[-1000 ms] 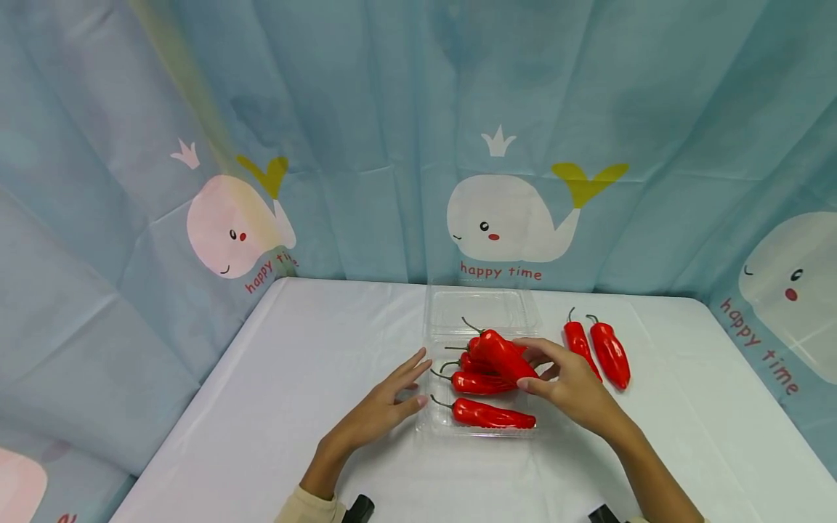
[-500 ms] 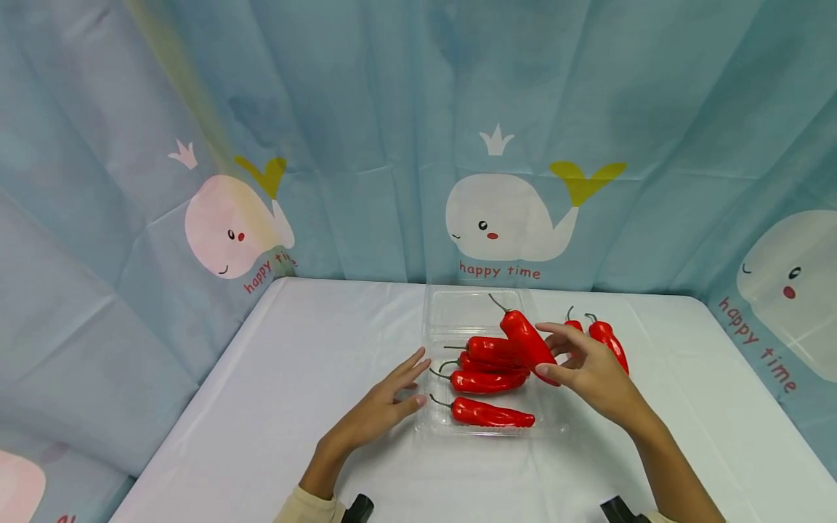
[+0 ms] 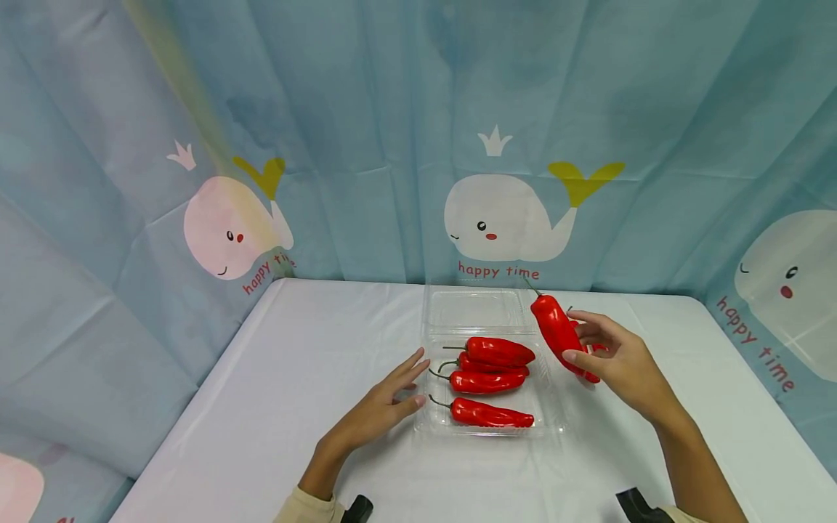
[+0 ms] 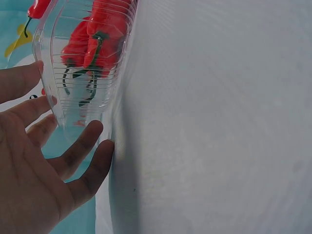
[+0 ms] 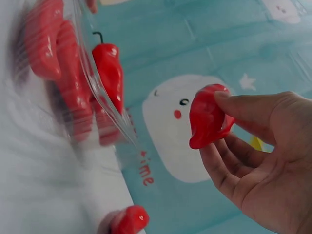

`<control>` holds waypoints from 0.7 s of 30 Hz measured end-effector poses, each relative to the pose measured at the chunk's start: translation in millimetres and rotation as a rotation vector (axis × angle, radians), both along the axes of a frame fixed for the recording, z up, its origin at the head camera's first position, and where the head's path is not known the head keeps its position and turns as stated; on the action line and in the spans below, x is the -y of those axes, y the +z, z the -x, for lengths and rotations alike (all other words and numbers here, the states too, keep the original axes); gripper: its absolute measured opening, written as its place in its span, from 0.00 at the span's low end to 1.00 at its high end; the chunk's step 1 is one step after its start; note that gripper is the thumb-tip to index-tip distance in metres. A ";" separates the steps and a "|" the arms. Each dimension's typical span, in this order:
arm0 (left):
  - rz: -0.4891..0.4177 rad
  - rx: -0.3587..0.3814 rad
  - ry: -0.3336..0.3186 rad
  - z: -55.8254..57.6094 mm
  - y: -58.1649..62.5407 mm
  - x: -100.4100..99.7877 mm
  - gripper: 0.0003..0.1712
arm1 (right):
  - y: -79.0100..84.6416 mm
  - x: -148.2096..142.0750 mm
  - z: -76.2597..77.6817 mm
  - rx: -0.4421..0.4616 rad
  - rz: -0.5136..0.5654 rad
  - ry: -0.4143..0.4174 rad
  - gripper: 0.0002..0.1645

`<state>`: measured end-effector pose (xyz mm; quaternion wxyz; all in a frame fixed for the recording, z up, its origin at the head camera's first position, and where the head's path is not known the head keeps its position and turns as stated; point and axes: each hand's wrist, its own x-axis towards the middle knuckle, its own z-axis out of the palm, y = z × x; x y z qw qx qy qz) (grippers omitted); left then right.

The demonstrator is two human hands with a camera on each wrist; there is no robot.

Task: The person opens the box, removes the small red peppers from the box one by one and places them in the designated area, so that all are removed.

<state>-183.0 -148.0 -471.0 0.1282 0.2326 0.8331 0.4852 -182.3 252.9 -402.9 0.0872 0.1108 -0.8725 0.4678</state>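
Observation:
A red chili pepper (image 3: 554, 327) with a green stem is pinched between the thumb and fingers of my right hand (image 3: 621, 363), above the table to the right of a clear plastic box (image 3: 549, 407). In the right wrist view the pepper's tip (image 5: 208, 117) points toward the camera. Several red peppers (image 3: 492, 414) lie crosswise in the box, stems to the left. My left hand (image 3: 373, 414) has its fingers spread at the box's left side; in the left wrist view fingertips (image 4: 39, 68) touch the clear wall.
The box's clear lid (image 3: 477, 311) lies opened back toward the curtain (image 3: 366, 145). Loose red peppers lie on the white tablecloth (image 3: 314, 341) right of the box, mostly hidden behind my right hand; one tip (image 5: 129, 220) shows in the right wrist view.
My right hand has lifted the pepper off those in the box and carried it right, past the box's right edge. The left hand stays in place.

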 end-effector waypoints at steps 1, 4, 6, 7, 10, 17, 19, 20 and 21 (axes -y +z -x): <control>-0.001 0.001 0.000 0.0 -0.3 -0.1 0.37 | 0.7 -2.4 0.0 0.007 0.000 -0.009 0.37; -0.001 0.000 0.000 0.1 -0.6 -0.1 0.36 | 2.0 -10.0 0.4 0.018 -0.001 -0.036 0.37; 0.001 -0.002 -0.001 0.1 -0.8 0.2 0.36 | 1.8 -14.9 1.4 0.025 -0.004 -0.058 0.38; 0.002 -0.003 -0.001 0.2 -1.1 0.2 0.37 | 1.4 -17.3 2.1 0.027 -0.006 -0.068 0.39; 0.003 -0.004 -0.002 0.5 -1.7 0.7 0.37 | 0.0 -24.2 3.6 0.032 -0.022 -0.102 0.41; 0.001 -0.002 -0.005 0.6 -1.9 1.5 0.37 | -1.6 -38.1 3.8 0.020 -0.040 -0.143 0.42; -0.003 0.000 -0.008 0.4 -1.9 1.7 0.37 | -2.3 -42.1 3.8 0.018 -0.038 -0.150 0.42; -0.004 0.000 -0.009 0.3 -1.7 1.7 0.37 | -2.9 -44.4 3.8 0.022 -0.034 -0.154 0.42; -0.004 0.000 -0.009 0.2 -1.6 1.7 0.37 | -3.4 -46.7 4.1 0.025 -0.032 -0.159 0.42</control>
